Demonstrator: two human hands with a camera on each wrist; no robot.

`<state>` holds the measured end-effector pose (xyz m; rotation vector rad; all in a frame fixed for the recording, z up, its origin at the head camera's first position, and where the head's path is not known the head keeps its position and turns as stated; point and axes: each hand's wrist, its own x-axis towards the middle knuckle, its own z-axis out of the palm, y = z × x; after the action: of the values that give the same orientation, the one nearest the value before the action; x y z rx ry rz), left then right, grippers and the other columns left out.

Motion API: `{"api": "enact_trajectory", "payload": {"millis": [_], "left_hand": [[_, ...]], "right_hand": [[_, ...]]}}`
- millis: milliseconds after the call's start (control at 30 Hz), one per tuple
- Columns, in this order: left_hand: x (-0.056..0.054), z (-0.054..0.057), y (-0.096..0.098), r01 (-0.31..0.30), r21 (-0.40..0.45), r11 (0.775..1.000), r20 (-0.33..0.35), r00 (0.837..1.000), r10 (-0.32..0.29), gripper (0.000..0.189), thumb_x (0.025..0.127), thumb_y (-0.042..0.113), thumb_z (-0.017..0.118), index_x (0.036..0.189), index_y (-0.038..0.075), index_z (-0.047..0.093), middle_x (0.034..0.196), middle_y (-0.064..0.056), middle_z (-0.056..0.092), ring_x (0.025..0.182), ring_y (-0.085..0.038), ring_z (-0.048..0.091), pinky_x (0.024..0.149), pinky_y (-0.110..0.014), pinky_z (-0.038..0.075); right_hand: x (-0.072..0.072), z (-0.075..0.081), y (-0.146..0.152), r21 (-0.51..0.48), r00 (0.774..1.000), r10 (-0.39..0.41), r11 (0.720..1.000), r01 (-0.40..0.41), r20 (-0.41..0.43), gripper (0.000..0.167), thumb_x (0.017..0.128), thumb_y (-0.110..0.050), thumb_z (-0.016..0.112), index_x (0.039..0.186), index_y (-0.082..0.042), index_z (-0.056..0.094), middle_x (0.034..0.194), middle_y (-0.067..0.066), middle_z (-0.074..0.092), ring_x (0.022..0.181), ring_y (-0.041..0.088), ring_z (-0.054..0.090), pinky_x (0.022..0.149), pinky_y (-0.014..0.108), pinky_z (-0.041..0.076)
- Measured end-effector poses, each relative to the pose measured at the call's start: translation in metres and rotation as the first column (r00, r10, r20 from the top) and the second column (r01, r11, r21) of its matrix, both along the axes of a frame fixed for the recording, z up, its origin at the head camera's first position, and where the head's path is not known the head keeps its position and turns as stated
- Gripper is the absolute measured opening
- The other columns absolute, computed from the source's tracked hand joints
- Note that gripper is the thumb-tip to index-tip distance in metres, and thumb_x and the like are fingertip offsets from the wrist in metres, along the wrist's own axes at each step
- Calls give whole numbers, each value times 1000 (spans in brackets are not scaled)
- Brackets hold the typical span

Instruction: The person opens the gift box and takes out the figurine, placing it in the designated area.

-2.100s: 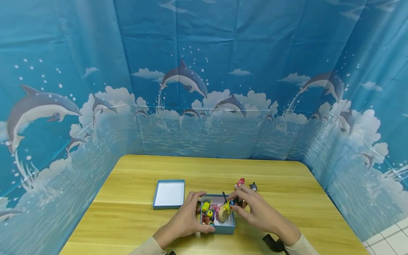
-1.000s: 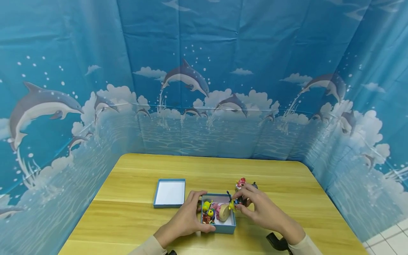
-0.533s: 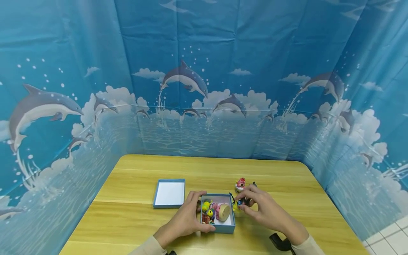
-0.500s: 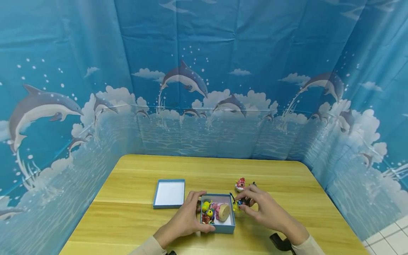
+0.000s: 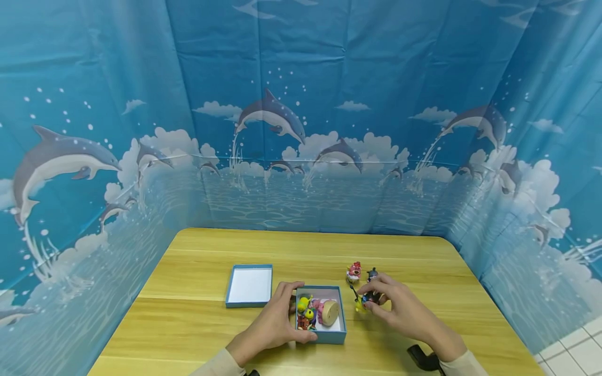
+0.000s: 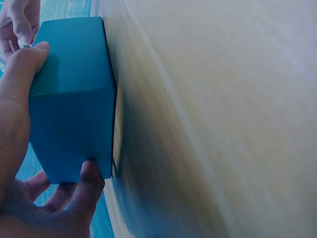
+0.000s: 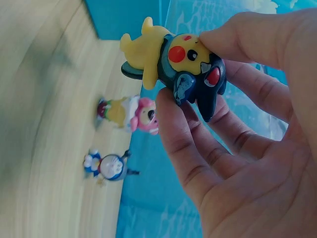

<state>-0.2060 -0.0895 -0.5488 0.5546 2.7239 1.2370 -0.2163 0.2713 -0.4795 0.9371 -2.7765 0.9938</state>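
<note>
My left hand [image 5: 273,324] grips the open blue box [image 5: 331,337] from its left side, thumb at the near wall and fingers at the far end. Inside lie several toy figurines: yellow ones [image 5: 304,304] at left, a reddish-brown one [image 5: 307,323] and a pink one [image 5: 331,313] showing its round beige base. Right of the box, my right hand [image 5: 402,308] pinches a Pikachu figurine [image 7: 163,59] between thumb and fingers. It is yellow with red cheeks and a dark hood, and lies sideways in the right wrist view, its feet away from the palm.
A blue-edged box lid [image 5: 251,285], white inside up, lies left of the box. Beyond the right hand stand a pink bear figurine [image 5: 354,272] and a dark grey figurine [image 5: 372,274]. The wooden table [image 5: 202,329] is backed by a dolphin-print curtain [image 5: 291,203].
The right hand has carried the Pikachu figurine rightward, from over the box's right side to above the table beside it. The left hand keeps its hold, and the box stays put.
</note>
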Motion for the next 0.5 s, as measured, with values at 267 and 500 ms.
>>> {"api": "enact_trajectory", "payload": {"millis": [267,500], "left_hand": [[0,0,0,3,-9,1000,-5,1000,-3,129,76,66,106,177,19,41,162,-8,54,138,-25,64,122,-58,59],[0,0,0,8,3,1000,-7,1000,-8,127,77,64,106,177,18,41,161,-8,53,137,-25,65,120,-55,60]], "right_hand": [[-3,-6,17,33,999,-29,999,28,21,28,109,-13,83,136,-13,80,130,5,76,100,1,69,84,34,67],[-7,-14,29,60,997,-70,996,69,17,30,105,-11,86,134,-13,81,127,3,77,96,-3,64,82,31,65]]}}
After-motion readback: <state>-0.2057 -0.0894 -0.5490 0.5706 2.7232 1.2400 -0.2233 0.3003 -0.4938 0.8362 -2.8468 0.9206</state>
